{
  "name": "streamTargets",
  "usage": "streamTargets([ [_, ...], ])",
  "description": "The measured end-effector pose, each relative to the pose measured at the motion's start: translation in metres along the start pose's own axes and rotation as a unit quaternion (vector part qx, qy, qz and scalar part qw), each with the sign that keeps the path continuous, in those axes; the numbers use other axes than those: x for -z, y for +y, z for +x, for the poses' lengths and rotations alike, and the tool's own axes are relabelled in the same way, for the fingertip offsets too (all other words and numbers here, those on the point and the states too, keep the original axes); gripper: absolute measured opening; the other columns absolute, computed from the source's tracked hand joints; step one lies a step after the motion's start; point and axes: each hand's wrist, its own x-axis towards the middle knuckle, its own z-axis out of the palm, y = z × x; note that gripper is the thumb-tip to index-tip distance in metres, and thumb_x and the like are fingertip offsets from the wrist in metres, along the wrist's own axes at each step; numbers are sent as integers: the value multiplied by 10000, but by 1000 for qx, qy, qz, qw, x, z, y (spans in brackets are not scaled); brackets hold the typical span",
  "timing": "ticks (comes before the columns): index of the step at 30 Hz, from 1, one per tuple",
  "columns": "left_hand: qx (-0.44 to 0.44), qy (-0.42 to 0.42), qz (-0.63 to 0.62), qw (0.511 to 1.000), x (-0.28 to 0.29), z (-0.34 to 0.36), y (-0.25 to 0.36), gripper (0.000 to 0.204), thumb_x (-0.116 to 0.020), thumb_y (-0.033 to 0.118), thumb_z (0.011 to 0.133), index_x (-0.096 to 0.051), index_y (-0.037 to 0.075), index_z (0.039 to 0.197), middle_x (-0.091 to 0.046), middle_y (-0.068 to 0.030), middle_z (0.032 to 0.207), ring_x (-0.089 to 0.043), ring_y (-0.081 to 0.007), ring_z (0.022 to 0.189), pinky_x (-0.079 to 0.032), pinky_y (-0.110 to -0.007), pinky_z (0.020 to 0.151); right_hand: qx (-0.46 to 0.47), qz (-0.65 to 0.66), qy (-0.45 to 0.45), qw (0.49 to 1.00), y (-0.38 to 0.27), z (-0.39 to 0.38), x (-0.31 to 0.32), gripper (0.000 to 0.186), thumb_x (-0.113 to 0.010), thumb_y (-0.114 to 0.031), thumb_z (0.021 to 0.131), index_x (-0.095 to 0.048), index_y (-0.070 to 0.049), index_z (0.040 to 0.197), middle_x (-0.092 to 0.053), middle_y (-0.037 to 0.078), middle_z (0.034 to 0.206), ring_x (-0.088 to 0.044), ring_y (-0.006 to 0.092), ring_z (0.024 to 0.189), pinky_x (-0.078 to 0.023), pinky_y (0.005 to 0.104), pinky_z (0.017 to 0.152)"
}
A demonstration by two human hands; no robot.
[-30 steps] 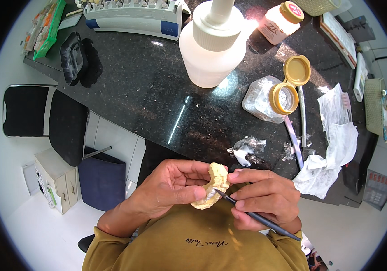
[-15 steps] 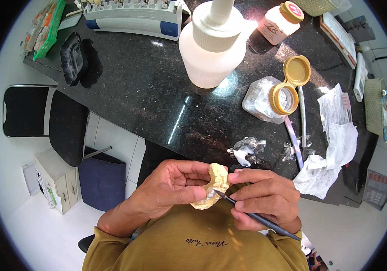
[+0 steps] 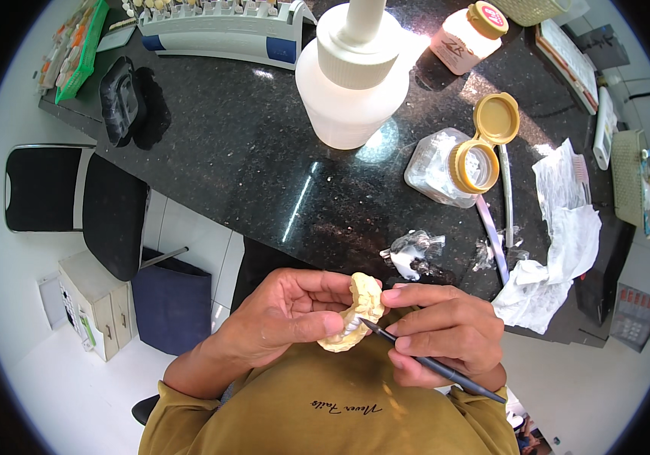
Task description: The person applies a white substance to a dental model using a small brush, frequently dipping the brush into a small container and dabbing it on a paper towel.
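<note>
My left hand (image 3: 283, 315) grips a pale yellow plaster dental model (image 3: 368, 294) between thumb and fingers, close in front of my chest. White tooth shapes (image 3: 352, 324) show along it beside my thumb. Pinched in my right hand (image 3: 452, 330) is a dark, slim, pen-shaped tool (image 3: 444, 371). Its fine point lies at the white teeth, though whether it touches them I cannot tell. My right index fingertip is at the model's right edge. The left fingers behind the model are partly hidden.
On the black speckled table (image 3: 226, 136) stand a white pump bottle (image 3: 351, 98), an open jar (image 3: 439, 171) with a gold lid and a closed jar (image 3: 458, 45). White paste on crumpled film (image 3: 414, 254) lies nearest my hands. Crumpled tissue (image 3: 533, 296) and a lilac stick (image 3: 492, 239) lie right.
The model has tilted slightly in my left hand, and its white teeth show a little more plainly. The tool stays at nearly the same place; both grips are unchanged.
</note>
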Motion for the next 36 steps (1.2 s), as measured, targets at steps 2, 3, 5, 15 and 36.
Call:
streamTargets([
  [2, -1, 6, 4, 1000, 0, 0, -1, 572, -739, 182, 774, -508, -94, 1218, -595, -188, 1182, -602, -248, 1079, -457, -372, 962, -3, -2, -3, 1000, -1, 1, 0, 208, -760, 27, 655, -637, 17, 823, -648, 124, 767, -680, 333, 836, -587, 372, 717],
  [3, -2, 7, 4, 1000, 0, 0, -1, 572, -739, 182, 774, -508, -94, 1218, -595, -188, 1183, -602, -248, 1079, -457, -371, 962, -4, -3, -4, 1000, -1, 1, 0, 207, -760, 28, 654, -638, 17, 821, -648, 124, 766, -680, 332, 834, -587, 372, 716],
  [5, -2, 8, 5, 1000, 1, 0, -1, 573, -741, 184, 773, -509, -94, 1217, -595, -187, 1183, -602, -247, 1079, -457, -371, 962, -5, -7, -7, 1000, -1, 1, 0, 208, -761, 29, 652, -638, 18, 820, -648, 125, 765, -680, 332, 830, -586, 372, 716],
  [15, 3, 7, 3, 1000, 0, 0, 0, 586, -750, 202, 770, -510, -98, 1212, -599, -189, 1173, -604, -248, 1076, -460, -370, 960, 4, 0, 3, 1000, 1, 0, -1, 209, -755, 35, 657, -633, 35, 827, -646, 137, 761, -679, 334, 816, -586, 373, 710],
  [36, 0, -26, -9, 1000, 2, 1, -1, 501, -662, 125, 845, -474, -80, 1262, -603, -170, 1156, -598, -192, 1064, -460, -328, 959, 2, -7, -3, 1000, 0, 0, 0, 231, -759, 41, 643, -628, 23, 833, -642, 127, 772, -677, 338, 843, -588, 375, 729],
])
